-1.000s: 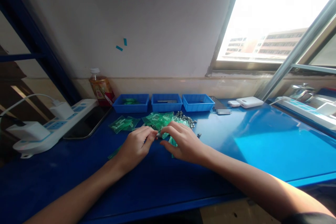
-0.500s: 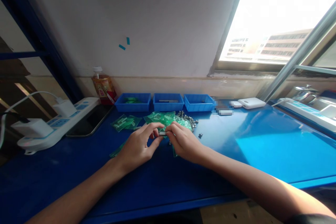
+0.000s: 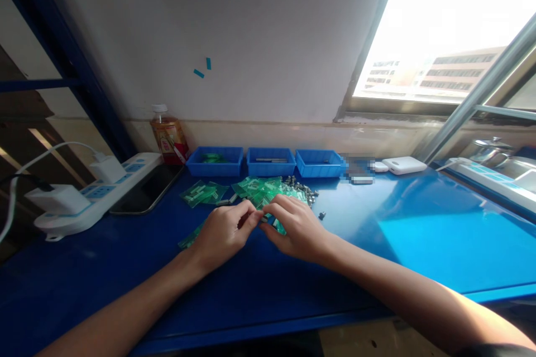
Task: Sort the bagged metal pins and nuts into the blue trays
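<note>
Both hands meet at the front of a pile of green plastic bags on the blue table. My left hand is closed, thumb and index fingertip pinched on something too small to make out. Touching or nearly touching it, my right hand has its fingers curved and its thumb apart from them, around a small dark piece that is mostly hidden. Small metal parts lie at the pile's right side. More green bags with metal pieces in them are to the left, and another green bag is partly under my left wrist.
Three blue bins stand behind the pile: left, middle and right. At the left are a power strip, a phone and a bottle. A white device lies at the back right.
My left thumb and index finger have closed together at the right fingertips. My right thumb has moved away from its fingers, and the light metal piece between the hands is now hidden. The view has shifted slightly.
</note>
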Demonstrator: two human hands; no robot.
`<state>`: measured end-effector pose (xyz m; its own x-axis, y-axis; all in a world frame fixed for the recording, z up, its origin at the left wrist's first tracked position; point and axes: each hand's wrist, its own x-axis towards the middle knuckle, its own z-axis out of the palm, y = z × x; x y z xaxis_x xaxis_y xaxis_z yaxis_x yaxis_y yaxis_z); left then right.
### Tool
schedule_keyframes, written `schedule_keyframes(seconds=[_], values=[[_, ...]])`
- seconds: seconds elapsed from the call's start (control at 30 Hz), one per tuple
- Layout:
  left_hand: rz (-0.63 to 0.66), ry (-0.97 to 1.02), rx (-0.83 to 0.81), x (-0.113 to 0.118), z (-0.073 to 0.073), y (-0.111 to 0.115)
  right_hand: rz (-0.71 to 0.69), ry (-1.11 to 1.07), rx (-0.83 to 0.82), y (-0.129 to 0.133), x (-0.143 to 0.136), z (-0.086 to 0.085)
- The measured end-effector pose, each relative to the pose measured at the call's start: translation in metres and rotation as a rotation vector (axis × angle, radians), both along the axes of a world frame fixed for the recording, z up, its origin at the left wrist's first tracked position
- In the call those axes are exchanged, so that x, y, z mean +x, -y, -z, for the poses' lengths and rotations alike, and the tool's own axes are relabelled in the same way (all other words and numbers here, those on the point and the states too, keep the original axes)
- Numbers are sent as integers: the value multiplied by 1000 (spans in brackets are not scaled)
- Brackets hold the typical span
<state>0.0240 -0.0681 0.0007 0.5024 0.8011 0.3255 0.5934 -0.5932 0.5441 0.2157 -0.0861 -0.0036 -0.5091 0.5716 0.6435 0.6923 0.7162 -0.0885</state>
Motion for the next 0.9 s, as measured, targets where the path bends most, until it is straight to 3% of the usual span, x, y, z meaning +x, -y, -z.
schedule_keyframes(seconds=[0.17, 0.27, 0.33, 0.43, 0.53, 0.67, 0.9], values=[[12, 31, -25, -1, -2, -1, 50, -36, 67, 3, -10, 0], [15, 13, -43, -2, -4, -1, 57, -27, 92, -8, -6, -10], [21, -22, -70, -3, -6, 0, 90, -49, 82, -30, 2, -24], [37, -95, -123, -3, -9, 1, 213, -66, 17, -85, 16, -50], [59, -145, -158, -4, -14, 2, 339, 107, -237, -146, 23, -64], [94, -148, -130, -8, -17, 2, 390, 367, -480, -196, 20, -57], [191, -193, -40, -12, -13, 3, 365, 543, -541, -220, 12, -38]])
